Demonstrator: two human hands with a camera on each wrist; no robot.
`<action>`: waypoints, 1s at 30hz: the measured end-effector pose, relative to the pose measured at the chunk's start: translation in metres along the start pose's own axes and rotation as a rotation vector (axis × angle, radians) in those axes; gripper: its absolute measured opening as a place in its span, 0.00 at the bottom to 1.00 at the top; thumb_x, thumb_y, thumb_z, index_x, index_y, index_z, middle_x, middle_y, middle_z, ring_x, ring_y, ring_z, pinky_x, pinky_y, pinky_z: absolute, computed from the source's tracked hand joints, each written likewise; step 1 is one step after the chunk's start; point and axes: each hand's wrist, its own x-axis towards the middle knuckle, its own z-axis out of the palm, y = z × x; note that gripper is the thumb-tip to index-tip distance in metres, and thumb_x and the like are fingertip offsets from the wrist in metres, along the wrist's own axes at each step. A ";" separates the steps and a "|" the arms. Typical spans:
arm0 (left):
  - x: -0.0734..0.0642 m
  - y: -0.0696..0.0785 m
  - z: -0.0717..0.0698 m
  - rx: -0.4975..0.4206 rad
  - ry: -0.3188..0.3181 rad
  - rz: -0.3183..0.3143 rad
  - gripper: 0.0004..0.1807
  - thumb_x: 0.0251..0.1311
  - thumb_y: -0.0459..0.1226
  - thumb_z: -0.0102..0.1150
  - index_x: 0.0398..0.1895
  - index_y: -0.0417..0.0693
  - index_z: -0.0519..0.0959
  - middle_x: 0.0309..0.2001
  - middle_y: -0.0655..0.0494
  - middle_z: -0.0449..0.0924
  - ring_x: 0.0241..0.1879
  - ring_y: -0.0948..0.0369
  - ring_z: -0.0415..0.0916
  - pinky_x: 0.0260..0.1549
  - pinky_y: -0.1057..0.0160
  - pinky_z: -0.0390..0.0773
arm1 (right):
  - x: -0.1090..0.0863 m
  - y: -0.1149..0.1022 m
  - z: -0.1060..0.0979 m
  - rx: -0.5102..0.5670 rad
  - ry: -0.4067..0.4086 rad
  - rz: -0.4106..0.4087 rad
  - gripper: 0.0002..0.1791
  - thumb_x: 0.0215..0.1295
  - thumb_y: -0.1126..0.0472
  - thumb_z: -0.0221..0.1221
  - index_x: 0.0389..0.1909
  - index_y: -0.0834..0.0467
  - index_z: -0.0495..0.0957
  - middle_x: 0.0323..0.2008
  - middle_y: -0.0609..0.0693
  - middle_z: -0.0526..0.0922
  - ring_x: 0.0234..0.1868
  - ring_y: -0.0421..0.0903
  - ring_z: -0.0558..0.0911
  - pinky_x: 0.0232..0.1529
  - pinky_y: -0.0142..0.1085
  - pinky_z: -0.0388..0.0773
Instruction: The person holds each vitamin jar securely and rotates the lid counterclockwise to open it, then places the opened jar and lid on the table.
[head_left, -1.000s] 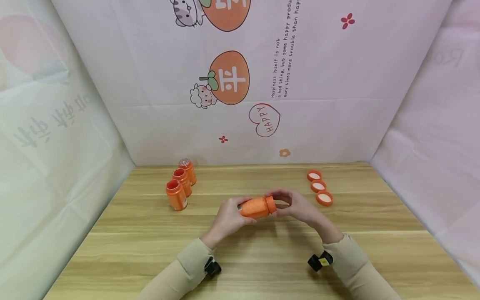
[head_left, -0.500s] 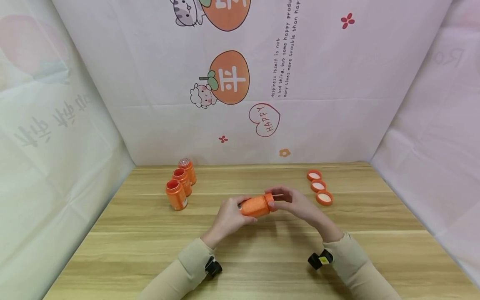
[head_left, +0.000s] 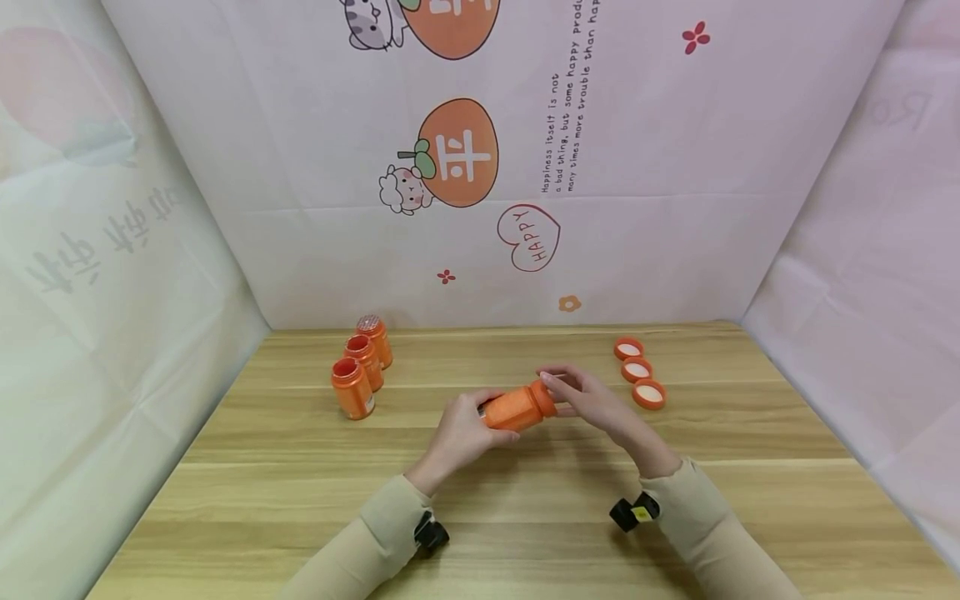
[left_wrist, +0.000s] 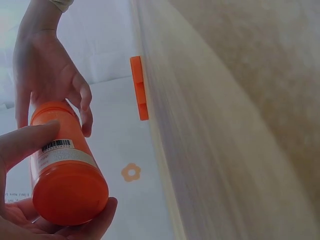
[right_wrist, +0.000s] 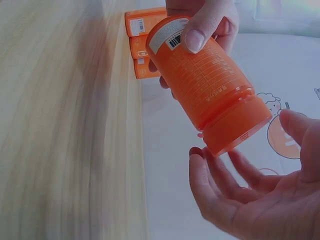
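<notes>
My left hand (head_left: pixel 459 429) grips an orange bottle (head_left: pixel 512 410) by its lower body, holding it tilted above the table. Its thumb (right_wrist: pixel 195 39) lies by the barcode label. An orange screw cap (head_left: pixel 544 398) sits on the bottle's other end, directed toward my right hand (head_left: pixel 600 410). That hand's fingers spread loosely around the cap. In the right wrist view, the thumb tip stands off the cap (right_wrist: pixel 237 125), while the fingertips come right up to its lower rim.
Three orange bottles without caps stand in a row at the back left, the nearest bottle (head_left: pixel 351 390) in front. Opposite, at the back right, three orange caps lie with white insides up, including the front cap (head_left: pixel 648 394). A printed white cloth (head_left: pixel 637 208) hangs behind the table.
The right hand's fingers closed around the cap half a second ago and now have loosened, its thumb raised off. The capped end has tipped slightly upward; the left hand keeps its grip.
</notes>
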 end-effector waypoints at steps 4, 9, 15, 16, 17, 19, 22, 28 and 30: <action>0.000 -0.001 0.001 -0.005 0.007 0.000 0.31 0.37 0.40 0.76 0.52 0.49 0.80 0.43 0.55 0.83 0.36 0.61 0.76 0.35 0.61 0.75 | 0.001 -0.002 0.001 -0.031 -0.005 0.028 0.36 0.65 0.36 0.51 0.63 0.59 0.65 0.59 0.61 0.72 0.57 0.56 0.76 0.52 0.48 0.77; 0.000 -0.001 0.001 -0.010 0.000 0.000 0.32 0.37 0.41 0.77 0.51 0.49 0.80 0.43 0.55 0.82 0.36 0.62 0.76 0.35 0.61 0.75 | 0.002 -0.001 0.003 -0.067 -0.030 0.086 0.38 0.65 0.35 0.49 0.62 0.61 0.66 0.56 0.60 0.73 0.52 0.53 0.78 0.51 0.49 0.77; -0.001 0.000 0.002 -0.019 0.003 -0.001 0.32 0.36 0.41 0.77 0.51 0.48 0.80 0.44 0.55 0.82 0.38 0.61 0.76 0.37 0.61 0.75 | 0.002 -0.001 0.004 -0.099 -0.051 0.118 0.38 0.65 0.33 0.46 0.62 0.61 0.66 0.48 0.59 0.79 0.44 0.48 0.82 0.49 0.48 0.78; -0.001 0.000 0.002 -0.017 0.004 -0.003 0.32 0.36 0.40 0.77 0.51 0.48 0.80 0.44 0.55 0.82 0.38 0.61 0.76 0.37 0.61 0.75 | 0.002 -0.001 0.004 -0.103 -0.050 0.118 0.38 0.65 0.33 0.46 0.61 0.61 0.66 0.47 0.58 0.79 0.43 0.48 0.82 0.48 0.48 0.78; -0.001 0.000 0.002 -0.018 0.003 -0.006 0.32 0.36 0.40 0.77 0.51 0.48 0.80 0.44 0.55 0.82 0.38 0.61 0.76 0.37 0.61 0.75 | 0.002 -0.001 0.004 -0.104 -0.049 0.119 0.38 0.65 0.33 0.47 0.61 0.61 0.66 0.46 0.57 0.80 0.42 0.48 0.82 0.48 0.48 0.78; -0.001 0.001 0.002 -0.014 0.003 -0.010 0.32 0.36 0.41 0.77 0.51 0.48 0.80 0.44 0.55 0.82 0.38 0.61 0.76 0.37 0.61 0.75 | 0.001 -0.001 0.004 -0.098 -0.049 0.121 0.38 0.65 0.33 0.47 0.60 0.60 0.67 0.44 0.56 0.81 0.43 0.49 0.82 0.48 0.48 0.78; -0.001 0.001 0.001 -0.010 0.004 -0.013 0.32 0.36 0.41 0.77 0.51 0.49 0.80 0.44 0.55 0.82 0.38 0.61 0.76 0.37 0.61 0.75 | 0.001 -0.001 0.004 -0.084 -0.056 0.112 0.37 0.64 0.34 0.49 0.61 0.60 0.67 0.44 0.56 0.80 0.44 0.54 0.82 0.48 0.48 0.78; -0.002 0.000 0.000 -0.024 0.002 -0.017 0.32 0.36 0.41 0.77 0.51 0.50 0.80 0.44 0.55 0.82 0.38 0.60 0.76 0.37 0.60 0.75 | -0.001 0.002 0.002 -0.043 -0.067 0.074 0.38 0.63 0.36 0.53 0.64 0.59 0.64 0.53 0.60 0.76 0.46 0.52 0.81 0.51 0.49 0.76; -0.002 -0.001 0.000 -0.032 -0.001 -0.020 0.32 0.36 0.41 0.77 0.51 0.49 0.80 0.44 0.55 0.82 0.38 0.60 0.76 0.37 0.60 0.76 | -0.002 0.004 0.002 -0.036 -0.074 0.046 0.37 0.63 0.38 0.54 0.64 0.59 0.64 0.57 0.61 0.73 0.48 0.50 0.80 0.53 0.50 0.75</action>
